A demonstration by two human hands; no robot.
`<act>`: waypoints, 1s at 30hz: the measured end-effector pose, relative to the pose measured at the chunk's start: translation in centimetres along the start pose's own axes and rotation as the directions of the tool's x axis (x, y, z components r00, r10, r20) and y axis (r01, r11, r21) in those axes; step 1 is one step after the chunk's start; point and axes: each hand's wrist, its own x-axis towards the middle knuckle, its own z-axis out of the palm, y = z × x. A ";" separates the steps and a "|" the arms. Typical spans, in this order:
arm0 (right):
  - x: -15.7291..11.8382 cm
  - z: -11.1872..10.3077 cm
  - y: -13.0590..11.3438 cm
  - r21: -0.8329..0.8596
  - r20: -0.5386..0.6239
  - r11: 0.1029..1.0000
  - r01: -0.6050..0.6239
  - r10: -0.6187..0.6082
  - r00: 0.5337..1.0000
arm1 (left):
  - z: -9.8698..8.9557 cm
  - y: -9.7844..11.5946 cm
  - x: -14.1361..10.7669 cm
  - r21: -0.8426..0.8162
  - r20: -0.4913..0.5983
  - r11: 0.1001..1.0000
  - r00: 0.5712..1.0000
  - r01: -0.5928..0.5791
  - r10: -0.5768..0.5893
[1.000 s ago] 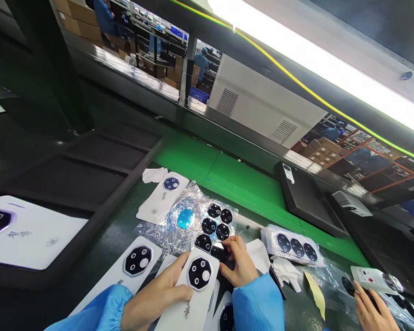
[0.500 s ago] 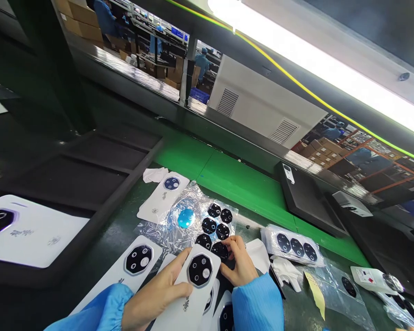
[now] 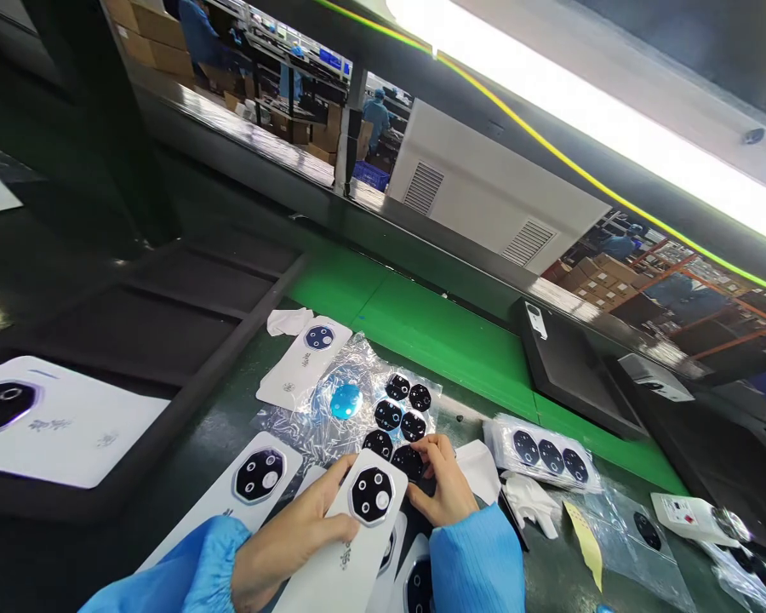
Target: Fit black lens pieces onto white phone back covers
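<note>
My left hand (image 3: 300, 532) is closed around a white phone back panel (image 3: 322, 566) that carries a black camera lens cover (image 3: 371, 496). Just right of the panel's top, my right hand (image 3: 443, 481) has its curled fingers on the edge of a loose black lens cover (image 3: 407, 462). Several more black lens covers (image 3: 388, 415) lie on clear plastic film (image 3: 351, 443) above it, beside a round blue piece (image 3: 345, 401). Under and beside my hands lie further white panels (image 3: 248, 502), partly hidden by the held one.
A stack of bagged lens covers (image 3: 540, 455) lies to the right, near a crumpled white cloth (image 3: 531, 502), a yellow paper strip (image 3: 585, 545) and a white bottle (image 3: 695, 518). Black trays (image 3: 185, 323) stand at left. A green strip (image 3: 434, 332) runs along the back.
Both hands keep nearly the same place and hold. The whole view has shifted slightly; no object has visibly been moved.
</note>
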 end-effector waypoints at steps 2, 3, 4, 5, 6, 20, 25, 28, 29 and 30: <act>0.0 0.0 0.0 0.002 0.000 1.000 0.002 -0.002 1.000 | 0.0 0.1 -0.1 -0.003 0.003 1.000 1.000 0.001 -0.001; 0.0 0.0 0.0 0.003 -0.001 1.000 0.002 -0.002 1.000 | 0.1 0.1 -0.1 -0.007 0.007 1.000 1.000 -0.001 0.001; 0.0 0.0 0.0 0.003 -0.001 1.000 0.003 -0.003 1.000 | 0.1 0.2 -0.1 -0.013 0.016 1.000 1.000 -0.004 0.004; 0.0 0.0 0.0 0.003 -0.002 1.000 0.003 -0.003 1.000 | 0.1 0.2 -0.1 -0.020 0.023 1.000 1.000 -0.008 0.009; 0.0 0.0 0.0 0.003 -0.002 1.000 0.003 -0.003 1.000 | 0.1 0.2 0.0 -0.026 0.029 1.000 0.999 -0.012 0.013; 0.0 0.0 -0.2 -0.025 -0.005 1.000 -0.009 0.009 1.000 | 0.3 0.4 0.1 -0.040 -0.009 0.999 1.000 0.008 -0.009; 0.1 -0.1 -0.2 -0.028 -0.003 1.000 -0.014 0.014 1.000 | 0.0 0.1 0.2 -0.040 -0.007 0.999 1.000 -0.004 0.004; 0.0 -0.1 -0.3 -0.029 0.000 0.999 -0.015 0.015 1.000 | 0.0 0.1 0.2 -0.031 -0.023 0.999 1.000 -0.014 0.013; 0.0 -0.1 -0.3 -0.030 0.001 0.999 -0.014 0.014 1.000 | 0.0 0.1 0.2 -0.020 -0.029 0.999 0.999 -0.028 0.027; 0.0 -0.1 -0.3 -0.032 0.002 0.999 -0.014 0.014 1.000 | 0.0 0.1 0.2 -0.006 -0.030 0.999 0.999 -0.043 0.043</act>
